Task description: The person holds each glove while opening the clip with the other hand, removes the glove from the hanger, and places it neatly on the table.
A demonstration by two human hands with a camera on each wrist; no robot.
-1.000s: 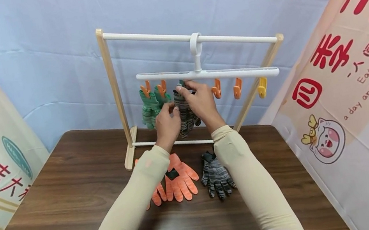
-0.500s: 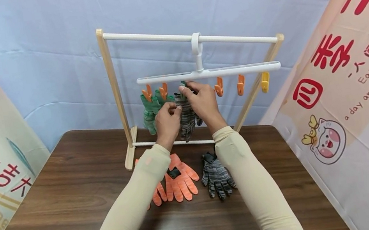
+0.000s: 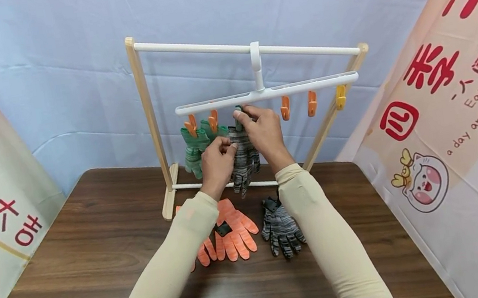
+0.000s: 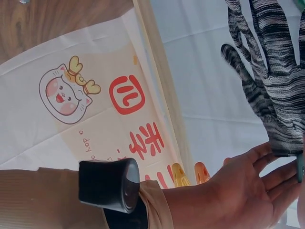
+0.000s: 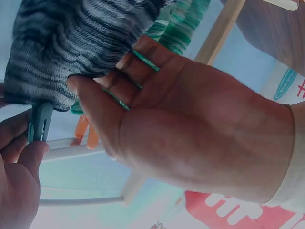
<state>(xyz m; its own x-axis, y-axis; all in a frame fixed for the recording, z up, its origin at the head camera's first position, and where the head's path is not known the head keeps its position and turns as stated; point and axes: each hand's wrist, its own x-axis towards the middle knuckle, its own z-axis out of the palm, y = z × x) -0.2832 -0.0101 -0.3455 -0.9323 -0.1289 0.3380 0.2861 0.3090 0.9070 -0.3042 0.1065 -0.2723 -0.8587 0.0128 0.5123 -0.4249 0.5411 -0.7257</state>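
A grey-black striped knit glove [image 3: 242, 156] hangs fingers down below the white clip hanger [image 3: 214, 104]. My left hand [image 3: 217, 162] pinches the glove near its cuff between thumb and fingers, as the right wrist view shows. My right hand [image 3: 266, 132] pinches a dark green clip [image 5: 40, 121] whose end meets the cuff edge; its thumb and a finger are on the clip's handles. Just left of my left hand, green gloves [image 3: 195, 147] hang from two orange clips [image 3: 213, 120]. The fingertips of my right hand are partly hidden in the left wrist view.
On the brown table [image 3: 72, 233] lie orange gloves [image 3: 234, 231], partly behind the left sleeve, and a grey-black glove [image 3: 281, 229]. More orange clips [image 3: 312, 103] and a yellow clip [image 3: 341, 97] hang at the right. A wooden-sided rack [image 3: 149, 115] carries the hanger.
The hanger has tipped, its left end lower and its right end higher than before. The held glove hangs slightly lower. Both hands keep their grips with little movement.
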